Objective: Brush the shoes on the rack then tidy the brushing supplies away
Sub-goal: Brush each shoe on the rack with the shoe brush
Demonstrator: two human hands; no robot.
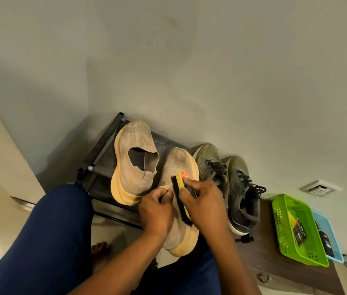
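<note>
Left hand (155, 211) pinches the soft collar of the near beige shoe (179, 201) on the rack (96, 158) while right hand (202, 203) grips the stiff brush (182, 196), best held across its back.

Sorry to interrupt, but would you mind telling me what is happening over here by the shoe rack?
A person is brushing a beige slip-on shoe. The left hand grips the shoe's collar while the right hand holds a yellow-backed brush with its black bristles against the upper. Its mate and a pair of olive lace-up sneakers sit on the rack. A green basket waits to the right.
</note>
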